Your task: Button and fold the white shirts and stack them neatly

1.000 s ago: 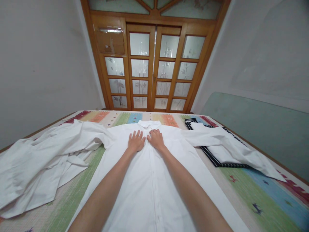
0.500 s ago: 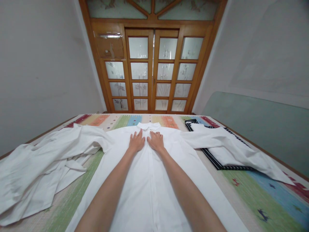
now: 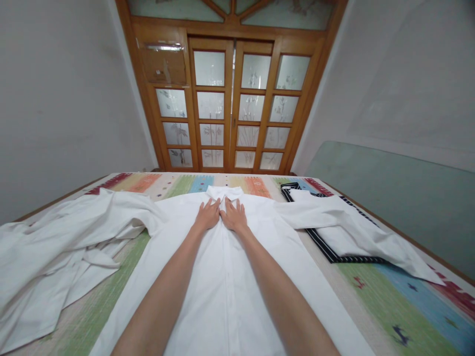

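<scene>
A white long-sleeved shirt (image 3: 208,291) lies spread out flat, front up, with its collar (image 3: 224,193) at the far end. My left hand (image 3: 208,215) rests on the shirt front just below the collar, fingers spread. Beside it, my right hand (image 3: 233,215) lies on the other side of the button strip, its fingers also apart. The thumbs are close together over the strip, and the cloth puckers around them. One sleeve (image 3: 334,212) stretches out to the right; whether the left sleeve is under the crumpled cloth there I cannot tell.
Crumpled white clothing (image 3: 67,247) lies at the left. Under the right sleeve is a folded white garment with black striped edging (image 3: 326,249). A colourful patterned cover (image 3: 371,301) is spread beneath everything. Behind stand wooden glass-paned doors (image 3: 230,94); a pale green board (image 3: 386,188) is at the right.
My hands have come closer together at the button strip, and the cloth below the collar has bunched slightly. The view has shifted a little, so the scene sits farther left.
</scene>
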A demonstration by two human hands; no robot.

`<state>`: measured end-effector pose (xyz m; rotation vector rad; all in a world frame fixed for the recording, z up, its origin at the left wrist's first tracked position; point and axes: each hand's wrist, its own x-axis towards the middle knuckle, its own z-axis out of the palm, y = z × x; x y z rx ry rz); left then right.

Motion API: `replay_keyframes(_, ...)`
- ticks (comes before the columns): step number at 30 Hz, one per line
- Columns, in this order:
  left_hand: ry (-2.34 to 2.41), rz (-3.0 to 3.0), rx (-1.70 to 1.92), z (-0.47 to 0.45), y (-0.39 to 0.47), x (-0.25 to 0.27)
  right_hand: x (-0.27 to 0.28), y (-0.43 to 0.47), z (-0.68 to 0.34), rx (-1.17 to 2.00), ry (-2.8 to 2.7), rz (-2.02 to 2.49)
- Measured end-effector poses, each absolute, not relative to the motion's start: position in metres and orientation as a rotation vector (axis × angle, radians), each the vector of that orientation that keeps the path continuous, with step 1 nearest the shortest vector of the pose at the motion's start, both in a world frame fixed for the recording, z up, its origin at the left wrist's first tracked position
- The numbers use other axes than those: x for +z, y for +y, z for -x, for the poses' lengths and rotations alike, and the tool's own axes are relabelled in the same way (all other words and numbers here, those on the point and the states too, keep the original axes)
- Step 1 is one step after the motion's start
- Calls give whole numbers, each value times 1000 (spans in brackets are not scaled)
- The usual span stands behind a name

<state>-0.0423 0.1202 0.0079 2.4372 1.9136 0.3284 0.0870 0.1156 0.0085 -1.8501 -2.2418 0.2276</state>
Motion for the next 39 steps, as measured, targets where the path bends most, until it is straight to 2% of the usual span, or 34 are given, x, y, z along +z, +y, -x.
replay_keyframes(26, 1925, -2455, 353, 44, 123, 1, 9, 129, -96, 264, -2313, 1759)
replay_keyframes(33, 1960, -2372, 546, 41, 116, 10, 13, 118, -96, 95, -2193, 1718)
replay_keyframes(39, 2080, -2413, 461, 39, 114, 12, 16, 109, -97, -21, -2193, 1621)
